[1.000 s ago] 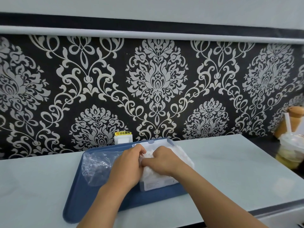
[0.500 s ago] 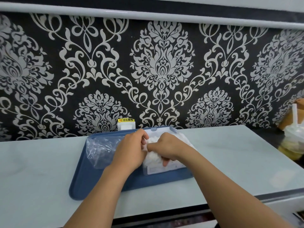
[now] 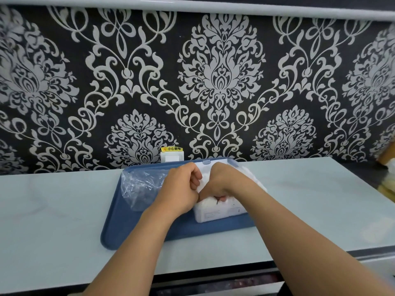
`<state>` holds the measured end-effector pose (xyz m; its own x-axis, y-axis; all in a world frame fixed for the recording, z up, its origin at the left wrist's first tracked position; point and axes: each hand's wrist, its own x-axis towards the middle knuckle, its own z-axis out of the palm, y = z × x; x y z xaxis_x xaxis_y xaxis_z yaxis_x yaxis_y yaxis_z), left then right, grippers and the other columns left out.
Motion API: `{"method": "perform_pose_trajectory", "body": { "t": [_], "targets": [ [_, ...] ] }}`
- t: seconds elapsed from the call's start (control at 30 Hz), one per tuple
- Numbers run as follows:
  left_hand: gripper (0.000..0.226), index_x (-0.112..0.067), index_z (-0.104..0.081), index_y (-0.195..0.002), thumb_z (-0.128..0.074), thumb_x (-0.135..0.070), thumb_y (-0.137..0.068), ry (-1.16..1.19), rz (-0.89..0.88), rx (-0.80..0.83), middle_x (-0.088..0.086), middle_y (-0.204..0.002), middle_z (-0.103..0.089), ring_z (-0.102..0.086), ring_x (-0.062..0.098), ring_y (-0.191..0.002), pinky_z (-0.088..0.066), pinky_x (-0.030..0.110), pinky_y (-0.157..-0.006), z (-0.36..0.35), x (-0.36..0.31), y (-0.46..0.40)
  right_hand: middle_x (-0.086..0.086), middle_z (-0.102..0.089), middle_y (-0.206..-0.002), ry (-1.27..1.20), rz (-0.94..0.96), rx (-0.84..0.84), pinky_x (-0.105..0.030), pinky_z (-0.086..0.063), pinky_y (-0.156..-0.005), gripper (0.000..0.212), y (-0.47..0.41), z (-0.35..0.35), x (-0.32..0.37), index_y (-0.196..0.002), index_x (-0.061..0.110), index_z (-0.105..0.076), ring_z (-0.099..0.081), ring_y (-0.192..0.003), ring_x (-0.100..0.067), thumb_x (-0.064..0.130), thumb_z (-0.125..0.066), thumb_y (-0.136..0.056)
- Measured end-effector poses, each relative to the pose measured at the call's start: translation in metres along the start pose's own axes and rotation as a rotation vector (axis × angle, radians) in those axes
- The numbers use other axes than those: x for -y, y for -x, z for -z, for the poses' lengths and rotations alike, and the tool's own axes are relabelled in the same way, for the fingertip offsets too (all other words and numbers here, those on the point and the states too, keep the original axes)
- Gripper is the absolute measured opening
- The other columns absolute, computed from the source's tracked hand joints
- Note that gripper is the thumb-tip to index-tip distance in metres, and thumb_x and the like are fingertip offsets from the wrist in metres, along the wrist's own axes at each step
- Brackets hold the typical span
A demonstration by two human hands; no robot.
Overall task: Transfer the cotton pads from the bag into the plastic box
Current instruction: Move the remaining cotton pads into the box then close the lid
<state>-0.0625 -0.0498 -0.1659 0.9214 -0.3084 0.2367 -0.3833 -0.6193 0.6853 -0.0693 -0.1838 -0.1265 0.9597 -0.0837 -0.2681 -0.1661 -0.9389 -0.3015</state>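
A clear plastic box [image 3: 220, 212] with a white label stands on a blue tray [image 3: 128, 231], its lid [image 3: 213, 162] open at the back. White cotton pads [image 3: 204, 180] are heaped in and above the box. A crumpled clear bag [image 3: 141, 186] lies on the tray left of the box. My left hand [image 3: 181, 189] grips the bag's end beside the pads. My right hand [image 3: 222, 182] curls down over the pads, fingertips inside the box. The two hands touch and hide the bag's mouth.
The tray sits on a pale counter [image 3: 64, 210] against a patterned wall. A white socket with a yellow label [image 3: 172, 155] is just behind the tray. A drink cup [image 3: 390, 184] shows at the far right edge. The counter's front edge runs below my forearms.
Both hands stay together over the box. My right fingers have curled lower into the pads. The view has shifted slightly.
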Motion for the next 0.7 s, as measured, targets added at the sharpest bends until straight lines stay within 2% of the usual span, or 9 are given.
{"method": "perform_pose_trajectory", "body": {
  "t": [0.1, 0.17, 0.3, 0.4, 0.5, 0.57, 0.63, 0.67, 0.7],
  "targets": [
    [0.037, -0.018, -0.061, -0.088, -0.061, 0.014, -0.07, 0.001, -0.007, 0.0, -0.001, -0.083, -0.066, -0.064, 0.023, -0.078, -0.058, 0.039, -0.072, 0.0, 0.0, 0.001, 0.005, -0.059, -0.045, 0.015, 0.047, -0.133, -0.025, -0.053, -0.065, 0.041, 0.001, -0.013, 0.004, -0.082, 0.013, -0.048, -0.061, -0.05, -0.01, 0.038, -0.078, -0.075],
    [0.038, -0.02, -0.06, -0.087, -0.063, 0.013, -0.069, -0.003, -0.008, -0.008, -0.002, -0.084, -0.065, -0.064, 0.022, -0.079, -0.058, 0.036, -0.07, 0.0, 0.0, 0.001, 0.005, -0.06, -0.051, -0.009, 0.082, -0.16, -0.026, -0.05, -0.063, 0.037, 0.003, -0.013, 0.001, -0.079, 0.014, -0.048, -0.06, -0.057, -0.012, 0.038, -0.076, -0.077],
    [0.04, -0.025, -0.059, -0.085, -0.072, 0.009, -0.069, -0.007, 0.008, -0.033, -0.006, -0.086, -0.064, -0.062, 0.014, -0.079, -0.052, 0.021, -0.064, 0.001, 0.002, 0.0, 0.003, -0.062, -0.048, -0.161, 0.052, 0.009, -0.023, -0.046, -0.059, 0.034, 0.008, -0.001, -0.008, -0.059, 0.014, -0.057, -0.054, -0.049, -0.008, 0.039, -0.073, -0.076],
    [0.041, -0.023, -0.06, -0.086, -0.069, 0.011, -0.068, 0.001, 0.021, -0.04, -0.005, -0.086, -0.064, -0.061, 0.013, -0.078, -0.051, 0.02, -0.063, 0.0, 0.003, -0.001, 0.001, -0.06, -0.05, -0.194, 0.059, 0.044, -0.024, -0.041, -0.054, 0.033, 0.012, -0.002, -0.008, -0.064, 0.014, -0.053, -0.051, -0.049, -0.01, 0.037, -0.071, -0.08],
    [0.043, -0.026, -0.058, -0.086, -0.068, 0.012, -0.068, -0.005, 0.02, -0.032, -0.007, -0.086, -0.064, -0.061, 0.012, -0.078, -0.048, 0.016, -0.062, -0.002, 0.004, -0.001, 0.0, -0.057, -0.054, -0.117, 0.087, 0.08, -0.027, -0.04, -0.054, 0.035, 0.013, -0.006, -0.005, -0.07, 0.015, -0.046, -0.052, -0.049, -0.013, 0.035, -0.069, -0.086],
    [0.044, -0.027, -0.057, -0.086, -0.067, 0.011, -0.068, -0.027, 0.013, -0.033, -0.008, -0.087, -0.064, -0.062, 0.011, -0.08, -0.045, 0.012, -0.062, -0.003, 0.003, -0.001, -0.004, -0.066, -0.07, 0.0, 0.101, 0.018, -0.029, -0.042, -0.059, 0.032, 0.011, -0.012, 0.0, -0.075, 0.014, -0.043, -0.06, -0.062, -0.017, 0.03, -0.067, -0.09],
    [0.043, -0.026, -0.059, -0.088, -0.066, 0.011, -0.068, -0.051, 0.011, -0.059, -0.008, -0.091, -0.061, -0.06, 0.011, -0.083, -0.042, 0.012, -0.062, -0.004, 0.001, -0.001, -0.009, -0.071, -0.095, 0.067, 0.111, -0.094, -0.03, -0.044, -0.065, 0.023, 0.008, -0.021, 0.005, -0.084, 0.012, -0.047, -0.067, -0.086, -0.026, 0.025, -0.065, -0.091],
    [0.043, -0.025, -0.061, -0.09, -0.065, 0.012, -0.068, -0.062, 0.019, -0.088, -0.008, -0.095, -0.057, -0.059, 0.012, -0.084, -0.044, 0.016, -0.065, -0.004, 0.0, -0.001, -0.009, -0.071, -0.095, 0.055, 0.108, -0.123, -0.03, -0.044, -0.064, 0.02, 0.007, -0.022, 0.006, -0.087, 0.012, -0.05, -0.068, -0.091, -0.027, 0.024, -0.065, -0.091],
    [0.043, -0.023, -0.062, -0.092, -0.064, 0.013, -0.068, -0.063, 0.033, -0.117, -0.007, -0.099, -0.053, -0.058, 0.014, -0.084, -0.048, 0.023, -0.069, -0.005, 0.0, -0.001, -0.007, -0.072, -0.082, 0.018, 0.097, -0.115, -0.029, -0.043, -0.061, 0.023, 0.007, -0.02, 0.006, -0.083, 0.012, -0.05, -0.068, -0.085, -0.025, 0.027, -0.065, -0.09]
  ]
}}
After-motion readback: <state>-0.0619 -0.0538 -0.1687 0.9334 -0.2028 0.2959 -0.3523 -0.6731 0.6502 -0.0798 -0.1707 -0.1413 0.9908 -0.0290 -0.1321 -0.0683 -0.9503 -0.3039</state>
